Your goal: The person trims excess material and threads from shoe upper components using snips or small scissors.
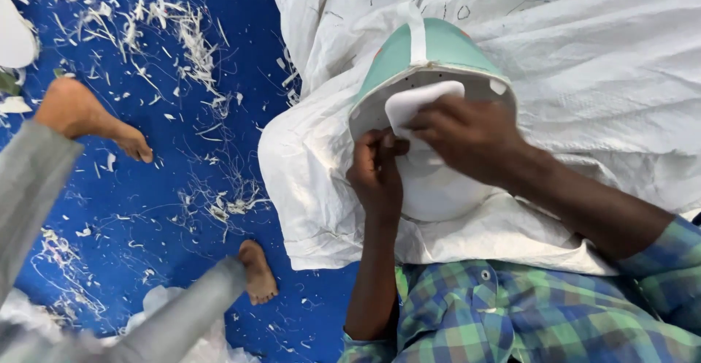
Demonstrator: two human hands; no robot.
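Over a white woven sack (584,78) spread on the blue floor (109,209), the head camera shows one green-and-white moulded shell (427,56), its long axis running up and down the frame, its green domed end pointing away from the person and its pale hollow side turned up. One left hand (376,173) is closed around the shell's near left rim, while one right hand (467,136), fingers curled, presses a single white pad (416,104) against its inside. Two bare feet (135,140) of another person stand on the floor among white shavings (190,34).
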